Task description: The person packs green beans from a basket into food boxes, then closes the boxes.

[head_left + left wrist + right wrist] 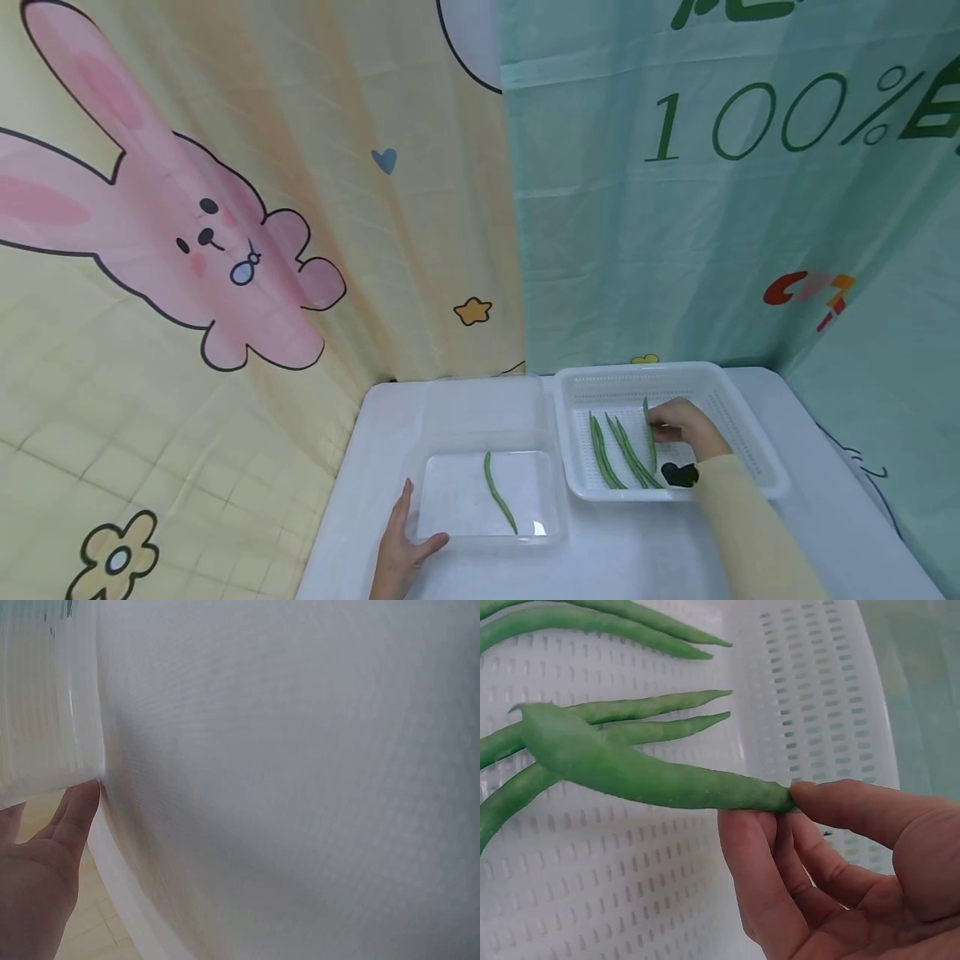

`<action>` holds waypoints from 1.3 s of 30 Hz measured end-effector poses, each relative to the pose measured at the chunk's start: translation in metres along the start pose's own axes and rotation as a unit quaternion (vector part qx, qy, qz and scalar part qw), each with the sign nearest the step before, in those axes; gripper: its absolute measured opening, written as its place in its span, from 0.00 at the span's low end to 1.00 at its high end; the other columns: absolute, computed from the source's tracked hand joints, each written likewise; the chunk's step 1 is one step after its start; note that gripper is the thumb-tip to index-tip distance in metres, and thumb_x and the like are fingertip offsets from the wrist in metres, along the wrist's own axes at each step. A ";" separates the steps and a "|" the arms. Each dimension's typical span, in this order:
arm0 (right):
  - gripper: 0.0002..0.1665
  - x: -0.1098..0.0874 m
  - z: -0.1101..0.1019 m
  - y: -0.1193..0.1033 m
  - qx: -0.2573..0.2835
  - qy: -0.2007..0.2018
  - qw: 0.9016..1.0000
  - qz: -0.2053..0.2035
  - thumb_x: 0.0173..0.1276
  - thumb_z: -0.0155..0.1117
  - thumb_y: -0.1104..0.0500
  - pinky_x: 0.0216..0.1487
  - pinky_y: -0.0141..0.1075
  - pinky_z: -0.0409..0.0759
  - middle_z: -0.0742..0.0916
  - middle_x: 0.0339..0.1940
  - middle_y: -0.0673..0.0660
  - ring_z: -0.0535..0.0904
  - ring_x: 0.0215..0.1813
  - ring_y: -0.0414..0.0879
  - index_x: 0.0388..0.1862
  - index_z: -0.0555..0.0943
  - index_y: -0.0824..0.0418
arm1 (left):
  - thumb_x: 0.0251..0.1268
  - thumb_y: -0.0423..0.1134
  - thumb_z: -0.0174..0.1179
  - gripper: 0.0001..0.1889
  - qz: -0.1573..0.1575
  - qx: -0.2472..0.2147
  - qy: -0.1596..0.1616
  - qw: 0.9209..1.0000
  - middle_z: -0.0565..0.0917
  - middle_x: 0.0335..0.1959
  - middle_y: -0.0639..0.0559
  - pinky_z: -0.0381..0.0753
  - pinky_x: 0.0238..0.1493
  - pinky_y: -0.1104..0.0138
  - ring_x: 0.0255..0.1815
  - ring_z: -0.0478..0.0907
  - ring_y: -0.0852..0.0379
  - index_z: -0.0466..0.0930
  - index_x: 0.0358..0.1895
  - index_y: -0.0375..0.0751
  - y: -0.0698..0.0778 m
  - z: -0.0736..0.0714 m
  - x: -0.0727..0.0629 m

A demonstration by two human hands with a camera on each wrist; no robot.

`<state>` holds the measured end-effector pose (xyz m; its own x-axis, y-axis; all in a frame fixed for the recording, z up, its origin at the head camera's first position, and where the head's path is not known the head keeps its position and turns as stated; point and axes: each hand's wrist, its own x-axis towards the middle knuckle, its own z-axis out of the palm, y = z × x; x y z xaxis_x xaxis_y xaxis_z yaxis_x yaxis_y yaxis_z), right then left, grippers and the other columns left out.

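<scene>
Between thumb and fingers my right hand pinches a green bean by one end, over the white perforated basket. Several more green beans lie in that basket, left of the hand. To the basket's left stands a clear plastic box with a single green bean in it. My left hand touches the box's near left corner, thumb and fingers spread. The left wrist view shows the fingertips of this hand against the box's edge.
Both containers stand on a white-covered table. Behind them hang a yellow curtain with a pink rabbit and a green curtain. A small black object shows beside the right wrist.
</scene>
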<state>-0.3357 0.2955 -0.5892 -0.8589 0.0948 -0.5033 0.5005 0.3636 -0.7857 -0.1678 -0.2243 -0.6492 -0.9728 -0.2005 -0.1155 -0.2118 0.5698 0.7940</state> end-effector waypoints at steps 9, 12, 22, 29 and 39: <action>0.23 -0.022 -0.001 -0.029 0.032 -0.020 0.998 -0.046 0.77 0.60 0.65 0.37 0.32 0.94 0.88 0.35 0.55 0.86 0.32 0.39 0.64 0.75 0.81 | 0.46 0.58 0.84 0.68 0.008 -0.006 -0.001 1.000 0.56 0.87 0.33 0.64 0.82 0.31 0.84 0.55 0.24 0.48 0.88 0.50 -0.001 0.000 -0.001; 0.26 -0.026 -0.001 -0.037 0.044 -0.032 0.997 -0.060 0.79 0.60 0.64 0.43 0.34 0.95 0.88 0.40 0.58 0.87 0.35 0.39 0.68 0.72 0.81 | 0.46 0.57 0.85 0.68 0.006 -0.007 0.000 1.000 0.56 0.87 0.34 0.64 0.82 0.31 0.84 0.55 0.24 0.48 0.88 0.50 -0.001 0.000 -0.001; 0.30 -0.043 0.014 -0.062 0.073 -0.063 0.990 -0.105 0.81 0.60 0.63 0.50 0.37 0.96 0.87 0.53 0.62 0.88 0.45 0.40 0.73 0.68 0.81 | 0.45 0.57 0.85 0.69 -0.001 -0.011 0.001 1.000 0.56 0.86 0.33 0.63 0.82 0.30 0.84 0.55 0.23 0.48 0.88 0.49 -0.001 0.002 -0.001; 0.31 -0.051 0.027 -0.078 0.082 -0.087 0.985 -0.124 0.82 0.60 0.62 0.53 0.37 0.95 0.87 0.51 0.56 0.88 0.47 0.40 0.75 0.67 0.79 | 0.45 0.58 0.85 0.69 -0.005 -0.011 0.000 1.000 0.56 0.87 0.34 0.63 0.82 0.30 0.84 0.55 0.23 0.48 0.88 0.50 -0.003 0.002 0.000; 0.30 -0.054 0.055 -0.090 0.089 -0.106 0.982 -0.130 0.81 0.62 0.61 0.54 0.40 0.95 0.87 0.54 0.61 0.88 0.51 0.46 0.74 0.69 0.77 | 0.45 0.57 0.85 0.68 0.010 -0.012 0.003 1.000 0.58 0.86 0.33 0.64 0.81 0.30 0.83 0.56 0.23 0.49 0.88 0.48 -0.006 0.002 0.001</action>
<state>-0.3284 0.2064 -0.5115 -0.9276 -0.1825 -0.3260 0.2943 0.1809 -0.9385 -0.1681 -0.2266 -0.6551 -0.9763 -0.1938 -0.0967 -0.1902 0.5536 0.8108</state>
